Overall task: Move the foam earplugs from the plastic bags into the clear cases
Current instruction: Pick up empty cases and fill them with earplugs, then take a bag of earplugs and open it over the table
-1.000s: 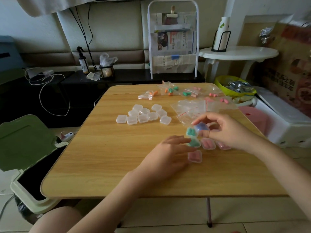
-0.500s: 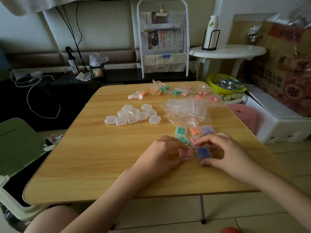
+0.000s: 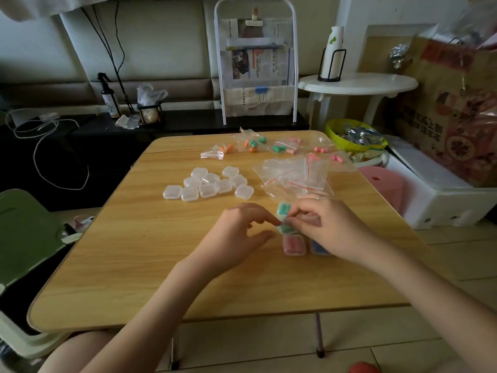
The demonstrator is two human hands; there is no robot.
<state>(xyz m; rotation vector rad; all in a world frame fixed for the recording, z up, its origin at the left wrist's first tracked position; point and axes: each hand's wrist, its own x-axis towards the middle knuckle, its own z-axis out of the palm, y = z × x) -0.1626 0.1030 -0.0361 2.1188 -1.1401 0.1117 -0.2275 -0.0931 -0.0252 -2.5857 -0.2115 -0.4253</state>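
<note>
My right hand [image 3: 329, 227] pinches a clear case holding green earplugs [image 3: 288, 229] with thumb and forefinger, low over the wooden table [image 3: 139, 254]. My left hand [image 3: 239, 232] touches that case's left edge with its forefinger tip, thumb apart. Another green-filled case [image 3: 283, 208] lies just behind, a pink-filled case [image 3: 294, 245] just in front, and a blue-filled case [image 3: 317, 249] shows partly under my right hand. Several empty clear cases [image 3: 209, 184] cluster mid-table. Bags with orange, green and pink earplugs [image 3: 252, 144] lie along the far edge.
A pile of empty zip bags [image 3: 293, 175] lies behind my right hand. Off the table's right side stand a pink stool [image 3: 382, 181] and a yellow bowl [image 3: 355, 135]. A green bin lid [image 3: 24, 232] is open at the left.
My right hand has left the blue-filled case on the table and moved back to pinch a green-filled case. My left hand has lifted its forefinger to that same case.
</note>
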